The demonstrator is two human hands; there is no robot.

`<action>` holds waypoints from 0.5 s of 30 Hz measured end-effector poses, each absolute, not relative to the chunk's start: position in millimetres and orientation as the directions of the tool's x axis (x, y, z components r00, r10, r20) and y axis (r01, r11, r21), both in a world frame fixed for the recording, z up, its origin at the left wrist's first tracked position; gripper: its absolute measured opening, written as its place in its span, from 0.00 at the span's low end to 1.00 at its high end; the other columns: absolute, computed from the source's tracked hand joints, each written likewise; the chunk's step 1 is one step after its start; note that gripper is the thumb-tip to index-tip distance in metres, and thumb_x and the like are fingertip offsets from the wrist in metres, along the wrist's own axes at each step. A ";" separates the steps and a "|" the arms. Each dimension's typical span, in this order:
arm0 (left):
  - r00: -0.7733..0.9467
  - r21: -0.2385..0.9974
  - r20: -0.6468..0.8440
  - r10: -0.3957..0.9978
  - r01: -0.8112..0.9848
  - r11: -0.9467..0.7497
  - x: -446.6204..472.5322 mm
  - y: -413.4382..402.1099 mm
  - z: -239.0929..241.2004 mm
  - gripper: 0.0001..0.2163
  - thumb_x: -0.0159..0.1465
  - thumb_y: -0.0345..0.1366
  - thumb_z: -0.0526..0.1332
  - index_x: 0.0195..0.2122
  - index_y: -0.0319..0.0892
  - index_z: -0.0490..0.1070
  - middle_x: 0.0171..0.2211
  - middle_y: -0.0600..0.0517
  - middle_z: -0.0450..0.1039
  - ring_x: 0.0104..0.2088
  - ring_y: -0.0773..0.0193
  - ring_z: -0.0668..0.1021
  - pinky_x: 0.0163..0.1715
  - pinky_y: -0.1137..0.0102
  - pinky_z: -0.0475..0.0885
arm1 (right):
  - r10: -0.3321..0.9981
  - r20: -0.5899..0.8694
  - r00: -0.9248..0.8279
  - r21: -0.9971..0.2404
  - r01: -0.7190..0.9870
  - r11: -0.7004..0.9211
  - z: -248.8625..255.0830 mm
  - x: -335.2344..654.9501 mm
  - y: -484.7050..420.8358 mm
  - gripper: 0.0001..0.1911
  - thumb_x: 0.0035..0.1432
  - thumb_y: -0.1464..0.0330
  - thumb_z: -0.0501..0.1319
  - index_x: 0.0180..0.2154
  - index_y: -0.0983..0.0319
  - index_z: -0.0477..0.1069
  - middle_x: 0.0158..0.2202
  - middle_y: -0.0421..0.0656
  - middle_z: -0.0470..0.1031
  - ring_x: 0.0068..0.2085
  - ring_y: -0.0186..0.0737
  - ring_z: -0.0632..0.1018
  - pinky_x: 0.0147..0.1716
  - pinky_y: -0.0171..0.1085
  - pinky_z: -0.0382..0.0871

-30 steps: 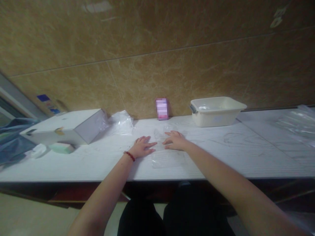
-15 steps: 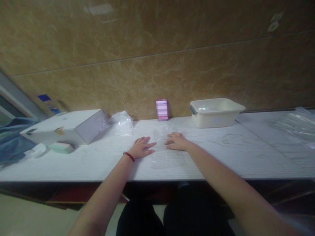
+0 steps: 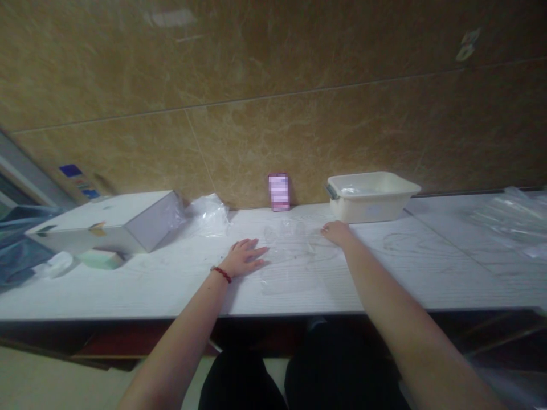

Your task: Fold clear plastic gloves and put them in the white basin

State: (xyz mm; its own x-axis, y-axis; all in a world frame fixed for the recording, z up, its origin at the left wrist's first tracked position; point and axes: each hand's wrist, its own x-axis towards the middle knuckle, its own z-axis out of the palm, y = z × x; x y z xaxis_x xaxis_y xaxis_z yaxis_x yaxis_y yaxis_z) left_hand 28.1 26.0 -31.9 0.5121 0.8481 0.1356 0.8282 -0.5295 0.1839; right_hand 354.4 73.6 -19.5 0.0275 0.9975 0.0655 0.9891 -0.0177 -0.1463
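Left hand: the left hand lies palm down on the counter, fingers spread and pointing to its right, gripping nothing; it looks to be pinning the near-left edge of a clear plastic sheet so the sheet stays put.
Right hand: the right hand rests farther out and well apart from the left, knuckles up and fingers curled loosely; whether it pinches the sheet's edge or merely presses on it I cannot tell.
Clear plastic sheet: flat on the counter between the two hands, touching both by the look of it; it is faint, and its outline is hard to trace.
Why held so: with one hand anchoring and the other at the far side, the film would be kept taut and smooth rather than bunching.
Arms: both forearms reach forward from the counter's near edge, the right stretched straighter and farther; a red bead bracelet sits on the left wrist.
Tub: a cream plastic tub stands just beyond the right hand, against the wall.
Small box: a pink box stands upright at the wall, beyond the gap between the hands.
Left of the left hand: a crumpled clear bag, then a grey carton.
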 end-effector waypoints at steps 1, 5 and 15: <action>0.517 0.170 0.145 0.844 0.827 -0.536 28.0 25.9 -32.4 0.20 0.53 0.51 0.50 0.47 0.58 0.60 0.53 0.54 0.55 0.53 0.56 0.56 0.50 0.60 0.46 | 0.999 0.043 0.019 -0.132 0.991 -0.013 -19.7 353.4 72.6 0.17 0.51 0.61 0.50 0.37 0.62 0.70 0.39 0.50 0.70 0.43 0.46 0.68 0.40 0.41 0.58; 0.559 0.098 0.177 0.810 0.809 -0.580 26.7 27.6 -34.9 0.19 0.55 0.50 0.48 0.48 0.57 0.60 0.52 0.53 0.56 0.52 0.56 0.57 0.50 0.58 0.48 | 0.994 0.087 0.070 -0.114 0.992 -0.060 -21.4 343.6 68.0 0.19 0.49 0.58 0.51 0.39 0.61 0.69 0.39 0.50 0.69 0.43 0.46 0.67 0.41 0.41 0.57; 0.605 0.032 0.360 0.710 0.753 -0.657 45.1 26.1 -22.9 0.16 0.57 0.44 0.50 0.45 0.51 0.64 0.47 0.50 0.62 0.50 0.57 0.60 0.48 0.58 0.52 | 0.971 0.150 0.184 -0.258 0.956 -0.142 -20.9 333.5 62.8 0.11 0.50 0.65 0.51 0.33 0.59 0.69 0.35 0.46 0.70 0.39 0.41 0.69 0.36 0.35 0.58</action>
State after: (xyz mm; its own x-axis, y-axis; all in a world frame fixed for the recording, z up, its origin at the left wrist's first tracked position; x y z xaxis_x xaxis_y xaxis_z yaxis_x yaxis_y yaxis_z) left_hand 45.1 26.1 -22.9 0.6048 0.7103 0.3602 0.7530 -0.6573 0.0317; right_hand 333.5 62.8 -20.9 0.1843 0.9714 0.1499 0.9558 -0.1416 -0.2578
